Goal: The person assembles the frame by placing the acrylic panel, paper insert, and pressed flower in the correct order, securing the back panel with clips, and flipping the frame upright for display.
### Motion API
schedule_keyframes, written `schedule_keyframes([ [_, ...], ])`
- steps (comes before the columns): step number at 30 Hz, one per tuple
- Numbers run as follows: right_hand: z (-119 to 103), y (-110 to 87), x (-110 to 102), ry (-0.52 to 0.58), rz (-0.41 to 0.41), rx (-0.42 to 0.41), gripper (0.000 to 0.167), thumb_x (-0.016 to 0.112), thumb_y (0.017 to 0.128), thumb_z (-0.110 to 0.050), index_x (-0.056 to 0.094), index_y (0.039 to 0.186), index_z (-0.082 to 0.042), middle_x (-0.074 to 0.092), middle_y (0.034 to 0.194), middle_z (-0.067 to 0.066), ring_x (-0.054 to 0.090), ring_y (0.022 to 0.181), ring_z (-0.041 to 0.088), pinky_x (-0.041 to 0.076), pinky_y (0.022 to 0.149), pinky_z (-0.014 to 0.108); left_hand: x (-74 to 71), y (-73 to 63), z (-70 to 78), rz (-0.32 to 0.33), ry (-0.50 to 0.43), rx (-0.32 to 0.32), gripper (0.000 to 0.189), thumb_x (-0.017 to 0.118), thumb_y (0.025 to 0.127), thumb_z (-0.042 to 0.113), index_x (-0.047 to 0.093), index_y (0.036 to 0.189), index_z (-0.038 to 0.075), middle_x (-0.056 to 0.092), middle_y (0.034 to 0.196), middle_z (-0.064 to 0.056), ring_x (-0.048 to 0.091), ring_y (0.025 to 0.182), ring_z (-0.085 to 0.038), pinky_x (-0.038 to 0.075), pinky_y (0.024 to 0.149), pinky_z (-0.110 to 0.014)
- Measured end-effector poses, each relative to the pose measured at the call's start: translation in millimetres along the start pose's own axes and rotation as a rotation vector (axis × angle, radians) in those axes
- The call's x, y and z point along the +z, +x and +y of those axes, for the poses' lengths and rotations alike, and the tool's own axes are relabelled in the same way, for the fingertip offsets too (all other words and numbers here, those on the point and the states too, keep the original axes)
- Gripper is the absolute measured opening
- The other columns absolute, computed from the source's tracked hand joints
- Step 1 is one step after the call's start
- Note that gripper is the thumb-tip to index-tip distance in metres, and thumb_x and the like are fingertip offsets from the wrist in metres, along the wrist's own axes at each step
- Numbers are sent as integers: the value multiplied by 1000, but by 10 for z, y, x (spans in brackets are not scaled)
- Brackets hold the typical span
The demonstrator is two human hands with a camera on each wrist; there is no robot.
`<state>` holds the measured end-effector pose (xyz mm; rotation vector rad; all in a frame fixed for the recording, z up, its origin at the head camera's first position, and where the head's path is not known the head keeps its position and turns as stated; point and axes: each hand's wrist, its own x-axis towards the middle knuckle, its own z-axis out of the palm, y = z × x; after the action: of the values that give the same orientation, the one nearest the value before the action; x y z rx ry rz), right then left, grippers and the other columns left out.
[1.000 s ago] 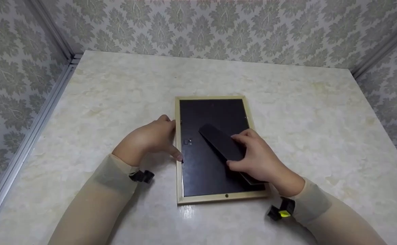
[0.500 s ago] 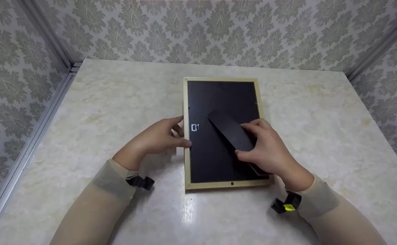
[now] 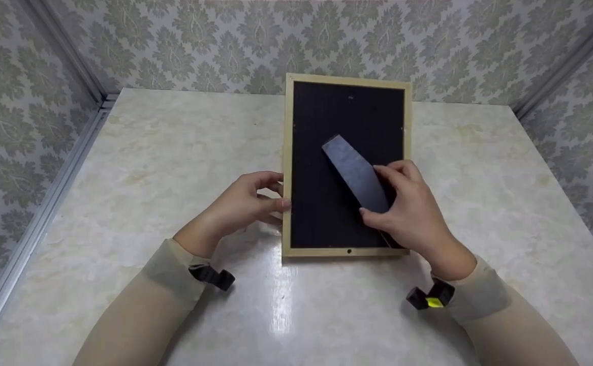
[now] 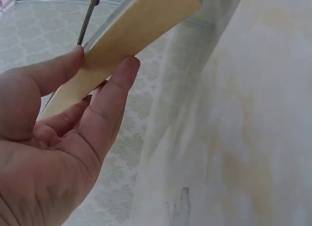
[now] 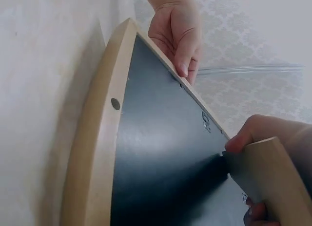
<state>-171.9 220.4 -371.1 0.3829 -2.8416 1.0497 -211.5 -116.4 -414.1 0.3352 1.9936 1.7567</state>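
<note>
A picture frame [image 3: 316,203] faces back side up, with a pale wooden border and a black backing board. From the board a black easel leg [image 3: 354,175] stands out at a slant. My left hand [image 3: 240,203] pinches the frame's left side, thumb on the border and fingers beneath, as the left wrist view shows at the wooden edge [image 4: 141,26]. My right hand [image 3: 418,218] holds the easel leg between thumb and fingers near its lower end. The frame is tilted, its far end raised. A small metal hanger [image 5: 206,122] shows on the board in the right wrist view.
A pale marbled table [image 3: 174,132] lies beneath both hands. Patterned wallpapered walls [image 3: 225,46] stand behind it and at both sides, with a metal rail [image 3: 47,218] along the left.
The frame has moved up and slightly right in the head view, its far end tipping upward past the table's back edge. Both hands move with it and keep their holds.
</note>
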Motion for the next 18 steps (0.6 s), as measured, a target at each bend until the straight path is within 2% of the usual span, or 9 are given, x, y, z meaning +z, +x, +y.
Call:
schedule_keyframes([
  [5,-16,32,-43,-1,-109,50,92,96,93,-31,50,169,-7,47,156,14,56,137,33,49,123,56,19,15,-17,40,3,-2,57,71,107,-2,54,162,1,60,143,-18,80,111,-25,72,92,-47],
  [11,53,89,-178,100,-249,103,94,89,99,-45,42,175,-17,50,168,12,49,156,36,40,132,61,-13,37,-31,84,-11,-10,51,71,108,-2,59,157,2,59,141,-15,79,107,-20,72,90,-45],
  [14,101,105,-252,139,-286,146,89,86,102,-43,42,175,-19,54,169,11,54,154,33,51,122,56,-53,46,-39,117,-25,-11,52,71,108,-1,58,158,1,58,138,-13,79,108,-20,72,90,-44],
  [18,152,142,-295,279,-290,203,77,79,108,-29,43,174,-14,55,161,18,78,120,30,69,89,43,-144,50,-57,178,-20,-1,56,69,110,0,53,163,0,55,138,-12,78,119,-25,72,93,-42],
])
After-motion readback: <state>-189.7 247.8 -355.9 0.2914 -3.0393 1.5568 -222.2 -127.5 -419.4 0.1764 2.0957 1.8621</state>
